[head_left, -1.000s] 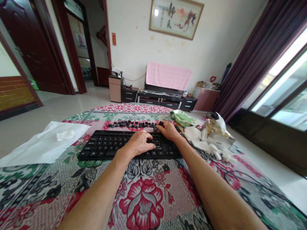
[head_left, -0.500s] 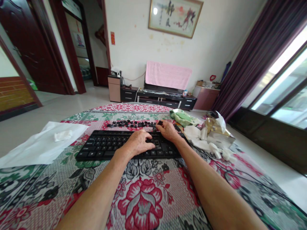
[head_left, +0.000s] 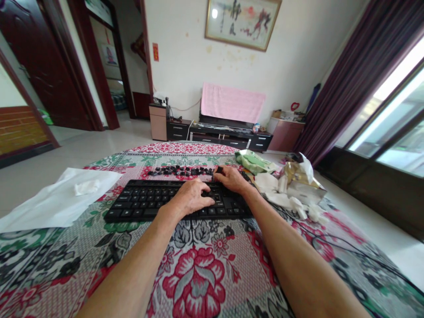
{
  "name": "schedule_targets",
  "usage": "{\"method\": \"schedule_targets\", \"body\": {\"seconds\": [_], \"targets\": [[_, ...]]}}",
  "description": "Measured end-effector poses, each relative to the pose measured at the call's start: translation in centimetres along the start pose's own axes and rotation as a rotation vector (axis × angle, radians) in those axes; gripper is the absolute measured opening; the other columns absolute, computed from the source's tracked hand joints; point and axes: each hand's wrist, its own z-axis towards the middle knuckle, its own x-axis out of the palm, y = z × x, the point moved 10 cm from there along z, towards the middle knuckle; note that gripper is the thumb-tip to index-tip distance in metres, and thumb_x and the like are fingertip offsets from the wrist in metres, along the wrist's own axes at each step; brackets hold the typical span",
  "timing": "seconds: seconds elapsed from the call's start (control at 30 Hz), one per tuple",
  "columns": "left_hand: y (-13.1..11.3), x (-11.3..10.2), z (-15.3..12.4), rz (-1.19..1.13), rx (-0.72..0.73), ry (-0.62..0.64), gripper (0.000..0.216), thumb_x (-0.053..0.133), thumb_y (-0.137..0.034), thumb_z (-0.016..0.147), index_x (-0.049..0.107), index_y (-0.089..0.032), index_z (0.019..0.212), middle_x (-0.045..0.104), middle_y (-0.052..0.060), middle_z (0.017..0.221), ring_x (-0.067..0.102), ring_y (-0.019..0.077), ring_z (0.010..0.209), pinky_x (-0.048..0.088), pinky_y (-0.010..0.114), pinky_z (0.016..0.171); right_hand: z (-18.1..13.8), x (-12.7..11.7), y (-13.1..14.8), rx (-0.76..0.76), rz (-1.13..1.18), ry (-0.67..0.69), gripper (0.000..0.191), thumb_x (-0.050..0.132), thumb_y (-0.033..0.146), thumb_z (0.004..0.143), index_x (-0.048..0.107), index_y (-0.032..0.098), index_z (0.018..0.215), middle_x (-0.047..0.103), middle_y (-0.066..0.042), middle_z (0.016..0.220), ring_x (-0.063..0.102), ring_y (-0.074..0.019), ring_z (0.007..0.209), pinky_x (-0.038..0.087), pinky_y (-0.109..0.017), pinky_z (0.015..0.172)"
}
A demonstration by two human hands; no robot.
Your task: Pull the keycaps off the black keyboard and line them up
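A black keyboard (head_left: pixel 139 205) lies on the flowered tablecloth, with bare spots where keys are off around its right part. My left hand (head_left: pixel 190 196) rests on the keyboard right of its middle, thumb and forefinger apart and nothing seen between them. Over the keyboard's back right edge, my right hand (head_left: pixel 232 179) pinches a small black keycap (head_left: pixel 219 169) between thumb and fingers. Loose black keycaps (head_left: pixel 179 171) lie in a long row behind the keyboard, and the right hand is at that row's right end. My left hand hides the keys under it.
A white sheet (head_left: pixel 43 203) with a crumpled tissue (head_left: pixel 86 187) lies at left. On the right are a green packet (head_left: pixel 253 162), crumpled white tissues (head_left: pixel 298 207) and a gold tissue box (head_left: pixel 306 190). A black cable (head_left: pixel 334 240) runs off toward the right table edge.
My right hand has shifted very slightly left, with the keycap still pinched. The left hand stays in place on the keyboard.
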Motion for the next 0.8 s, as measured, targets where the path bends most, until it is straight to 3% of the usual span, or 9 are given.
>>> {"method": "schedule_targets", "body": {"seconds": [0.1, 0.2, 0.33, 0.47, 0.67, 0.8], "targets": [[0.1, 0.0, 0.0, 0.001, -0.005, -0.001, 0.033, 0.064, -0.037, 0.067, 0.069, -0.018, 0.094, 0.063, 0.006, 0.088, 0.059, 0.0179, 0.077, 0.046, 0.028, 0.072, 0.0, -0.2, -1.0, 0.060, 0.090, -0.035, 0.018, 0.050, 0.026, 0.078, 0.055, 0.016, 0.065, 0.058, 0.001, 0.061, 0.053, -0.0107, 0.059, 0.040, -0.021, 0.057], [0.1, 0.0, 0.0, -0.006, 0.000, -0.004, 0.034, 0.064, -0.037, 0.067, 0.069, -0.018, 0.094, 0.063, 0.005, 0.089, 0.059, 0.0174, 0.078, 0.045, 0.028, 0.072, -0.2, -0.6, -3.4, 0.236, 0.294, -0.127, 0.019, 0.047, 0.029, 0.080, 0.052, 0.016, 0.068, 0.059, 0.000, 0.061, 0.057, -0.0111, 0.057, 0.044, -0.020, 0.053], [0.0, -0.1, 0.0, -0.010, 0.016, -0.017, 0.032, 0.064, -0.037, 0.067, 0.070, -0.018, 0.092, 0.064, 0.005, 0.086, 0.059, 0.0179, 0.077, 0.045, 0.028, 0.070, -0.6, -1.2, -5.3, 0.397, 0.549, -0.268, 0.013, 0.046, 0.030, 0.081, 0.048, 0.017, 0.079, 0.061, -0.002, 0.076, 0.063, -0.0126, 0.058, 0.046, -0.020, 0.045], [0.1, 0.0, 0.0, -0.014, 0.008, -0.016, 0.032, 0.064, -0.038, 0.067, 0.070, -0.018, 0.092, 0.065, 0.005, 0.085, 0.059, 0.0183, 0.076, 0.045, 0.028, 0.069, -0.2, -0.4, -4.1, 0.351, 0.528, -0.193, 0.012, 0.046, 0.030, 0.081, 0.047, 0.018, 0.083, 0.060, -0.002, 0.079, 0.064, -0.0125, 0.058, 0.044, -0.018, 0.042], [0.2, 0.1, 0.0, 0.000, -0.003, -0.016, 0.035, 0.063, -0.039, 0.067, 0.069, -0.018, 0.093, 0.064, 0.005, 0.087, 0.059, 0.0188, 0.077, 0.045, 0.029, 0.071, 0.4, 0.2, -1.3, 0.146, 0.362, -0.125, 0.015, 0.048, 0.029, 0.081, 0.051, 0.016, 0.075, 0.059, 0.000, 0.069, 0.061, -0.0111, 0.058, 0.045, -0.019, 0.052], [0.2, 0.1, 0.1, -0.006, -0.001, -0.015, 0.036, 0.063, -0.040, 0.066, 0.070, -0.018, 0.093, 0.064, 0.005, 0.086, 0.059, 0.0185, 0.076, 0.045, 0.029, 0.070, 0.3, 0.6, -1.2, 0.141, 0.334, -0.111, 0.014, 0.046, 0.026, 0.081, 0.053, 0.016, 0.075, 0.059, 0.000, 0.069, 0.060, -0.0113, 0.058, 0.044, -0.019, 0.051]]}}
